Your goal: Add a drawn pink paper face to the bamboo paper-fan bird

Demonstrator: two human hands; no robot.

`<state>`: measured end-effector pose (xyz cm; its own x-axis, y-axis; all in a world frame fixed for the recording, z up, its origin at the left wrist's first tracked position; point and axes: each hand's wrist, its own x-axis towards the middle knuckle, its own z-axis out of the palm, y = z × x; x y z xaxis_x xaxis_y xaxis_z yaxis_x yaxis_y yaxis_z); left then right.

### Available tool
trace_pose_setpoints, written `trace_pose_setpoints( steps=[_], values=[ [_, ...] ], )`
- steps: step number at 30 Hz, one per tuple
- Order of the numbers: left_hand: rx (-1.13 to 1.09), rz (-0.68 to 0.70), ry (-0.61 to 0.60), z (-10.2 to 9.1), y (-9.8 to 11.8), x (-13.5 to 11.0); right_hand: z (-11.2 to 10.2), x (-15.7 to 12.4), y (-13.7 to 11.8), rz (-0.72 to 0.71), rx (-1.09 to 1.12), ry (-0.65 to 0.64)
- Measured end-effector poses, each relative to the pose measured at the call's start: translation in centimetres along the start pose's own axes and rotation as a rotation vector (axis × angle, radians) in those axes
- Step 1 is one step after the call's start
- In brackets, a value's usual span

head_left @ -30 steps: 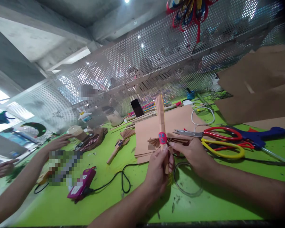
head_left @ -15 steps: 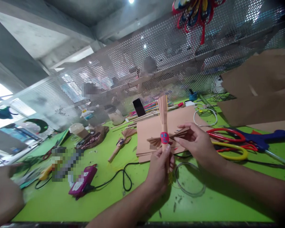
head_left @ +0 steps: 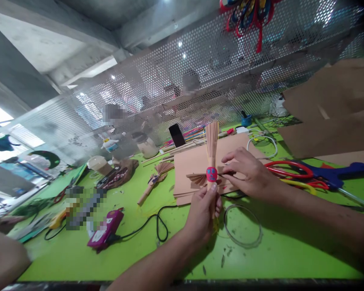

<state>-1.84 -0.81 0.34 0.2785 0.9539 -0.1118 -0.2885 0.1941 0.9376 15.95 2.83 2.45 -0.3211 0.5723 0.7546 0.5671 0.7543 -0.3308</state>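
My left hand (head_left: 204,213) is closed round the lower stick of a folded brown paper figure (head_left: 211,158), held upright above the green table (head_left: 139,258). The figure has a pleated fan top, a pink face disc with blue marks, and pleated wings to both sides. My right hand (head_left: 247,173) pinches the figure's right wing between thumb and fingers. A stack of brown paper sheets (head_left: 194,161) lies just behind the figure.
Red and yellow scissors (head_left: 293,171) and a blue glue gun (head_left: 336,171) lie to the right, below brown cardboard (head_left: 330,113). A wire ring (head_left: 244,230), a black cable (head_left: 157,226), a pink device (head_left: 106,232) and a second paper figure (head_left: 154,182) lie nearby. Another person's arm (head_left: 3,254) is at far left.
My right hand moved from beside the figure onto its right wing and pinched it. The other person's arm at left drew back toward the table's near left corner.
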Motion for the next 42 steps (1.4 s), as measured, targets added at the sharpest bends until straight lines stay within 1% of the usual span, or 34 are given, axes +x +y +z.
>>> trace_pose_setpoints(
  steps=[2,4,9,16,19,23,28,31,35,37,42],
  values=[
    [0.003,-0.005,-0.003,0.1,0.0,0.0,-0.1,0.0,0.1,-0.105,-0.087,-0.087],
    [-0.004,-0.015,-0.012,0.1,-0.1,0.0,-0.1,-0.1,0.1,-0.146,-0.125,-0.140],
    [0.012,-0.019,-0.030,0.0,-0.3,-0.1,0.2,-0.4,0.0,-0.098,-0.091,-0.171],
    [0.024,-0.032,-0.033,0.1,-0.6,-0.2,0.3,-0.5,-0.4,0.007,-0.019,-0.170],
    [0.005,-0.040,-0.034,0.2,-0.6,-0.3,0.7,-0.7,-0.9,0.073,-0.011,-0.135],
    [-0.006,-0.029,-0.010,0.2,-0.7,-0.3,1.9,-1.2,-1.9,0.177,-0.036,-0.051],
    [-0.027,-0.062,0.011,0.5,-0.9,-0.6,3.0,-1.8,-2.7,0.239,-0.074,0.027],
    [-0.028,-0.032,-0.001,0.7,-1.0,-0.6,3.3,-1.9,-3.0,0.260,-0.082,0.051],
    [0.023,0.048,-0.002,0.7,-1.3,-0.5,3.5,-1.9,-3.4,0.317,-0.075,0.083],
    [0.034,0.084,-0.006,0.7,-1.5,-0.5,3.5,-1.9,-3.5,0.337,-0.051,0.093],
    [0.078,0.116,-0.014,0.5,-1.4,-0.9,3.5,-1.8,-3.5,0.378,0.056,0.118]
  ],
)
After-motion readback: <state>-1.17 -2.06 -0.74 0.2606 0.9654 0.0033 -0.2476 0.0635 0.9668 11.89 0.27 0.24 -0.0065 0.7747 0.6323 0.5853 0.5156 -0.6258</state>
